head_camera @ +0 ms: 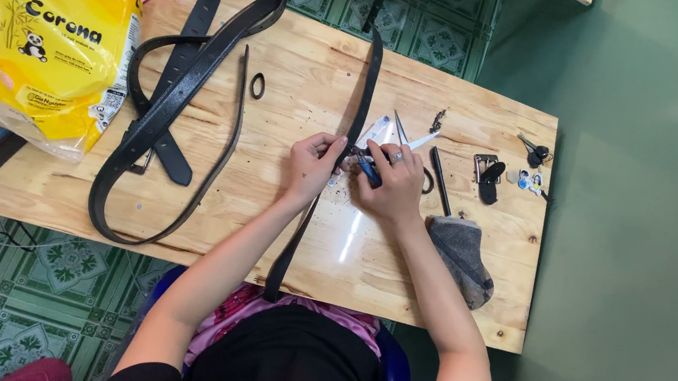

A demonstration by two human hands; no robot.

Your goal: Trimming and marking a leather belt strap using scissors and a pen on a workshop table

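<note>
One long black belt strap (342, 152) runs across the middle of the wooden table (301, 74), from twelve o'clock at the far edge down to six o'clock, where its end hangs over the near edge toward the person's lap. It is narrow, flat and matte, like leather.

The left hand (313, 166) pinches this strap between thumb and curled fingers, just at nine o'clock of the working spot. The right hand (396, 182) sits at three o'clock of it, fingers folded around a small tool with a blue handle (369, 173) whose metal tip meets the strap; a ring shows on one finger. The two hands nearly touch.

Just beyond the right hand, at twelve o'clock, lies one pair of scissors (408, 137) with pale blades. At three o'clock of that hand lies one slim dark rod-like tool (440, 180), then one metal belt buckle (488, 173), and further out a small bunch of keys (535, 152). At five o'clock rests one grey, woolly fabric piece (461, 253).

At nine o'clock of the hands, well apart, a loose heap of black belts (173, 101) curls in wide loops; the exact count cannot be told. One small black oval loop (258, 85) lies between that heap and the strap. At ten o'clock, on the table corner, stands one glossy yellow plastic pack (44, 34).
</note>
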